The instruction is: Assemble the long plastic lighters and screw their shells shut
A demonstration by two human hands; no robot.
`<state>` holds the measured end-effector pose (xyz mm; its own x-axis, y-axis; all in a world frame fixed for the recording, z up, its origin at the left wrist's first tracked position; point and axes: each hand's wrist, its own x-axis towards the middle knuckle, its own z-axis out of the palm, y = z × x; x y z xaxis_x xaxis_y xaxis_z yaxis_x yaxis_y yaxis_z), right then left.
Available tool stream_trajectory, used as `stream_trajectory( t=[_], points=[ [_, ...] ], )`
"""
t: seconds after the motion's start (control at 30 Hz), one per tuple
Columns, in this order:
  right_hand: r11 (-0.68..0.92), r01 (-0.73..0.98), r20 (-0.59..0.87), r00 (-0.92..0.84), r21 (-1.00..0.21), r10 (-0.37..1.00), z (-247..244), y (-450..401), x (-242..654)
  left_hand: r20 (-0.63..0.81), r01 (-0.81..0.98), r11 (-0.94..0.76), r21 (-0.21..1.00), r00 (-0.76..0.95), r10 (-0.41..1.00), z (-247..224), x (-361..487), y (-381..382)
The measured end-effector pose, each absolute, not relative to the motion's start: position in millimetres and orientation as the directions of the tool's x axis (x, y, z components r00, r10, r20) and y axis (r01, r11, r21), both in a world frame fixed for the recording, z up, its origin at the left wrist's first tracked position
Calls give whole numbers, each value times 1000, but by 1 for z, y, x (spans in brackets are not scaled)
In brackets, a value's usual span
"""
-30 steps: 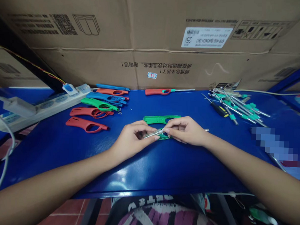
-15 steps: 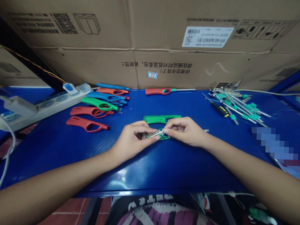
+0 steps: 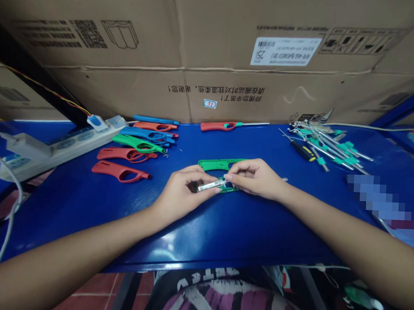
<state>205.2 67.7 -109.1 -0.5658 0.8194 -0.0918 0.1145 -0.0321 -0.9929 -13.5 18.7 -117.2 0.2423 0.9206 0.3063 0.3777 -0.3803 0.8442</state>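
Between the thumb and fingers of my left hand (image 3: 188, 184) is a small clear lighter fuel tank (image 3: 210, 186), tilted slightly up to the right. My right hand (image 3: 254, 177) pinches at the tank's right end, where a tiny pale part shows; what its fingertips grip is too small to make out. Just behind both hands lies a green lighter casing half (image 3: 213, 165), hollow side up. A second green casing piece (image 3: 231, 189) is under my fingers, mostly hidden. The tip of a metal rod (image 3: 284, 179) pokes out beyond my right hand.
Red, green, blue and orange lighter casings (image 3: 120, 171) lie at left beside a white power strip (image 3: 70, 142). An assembled red lighter (image 3: 218, 126) rests at the back by the cardboard box (image 3: 134, 92). At right are a screwdriver (image 3: 303, 151) and a pile of metal lighter rods (image 3: 337, 147).
The fuel tank has turned a little in my left fingers, so a brighter face shows. My right hand has shifted very slightly; both hands stay in the same place.
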Motion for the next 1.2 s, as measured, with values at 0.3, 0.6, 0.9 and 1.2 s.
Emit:
stream_trajectory(
  t=[0.3,0.6,0.9,1.2],
  points=[
    [1,89,-50,-567,-996,822,-110,72,211,196,527,-418,739,427,883,-91,-35,31],
    [-3,100,-62,-586,-995,808,-111,72,212,140,693,-520,500,528,838,-89,-37,27],
    [3,102,-58,-593,-995,803,-110,72,212,119,737,-528,423,532,838,-87,-36,24],
    [4,119,-67,-591,-993,804,-108,71,212,109,732,-540,416,549,828,-87,-37,22]
  ],
)
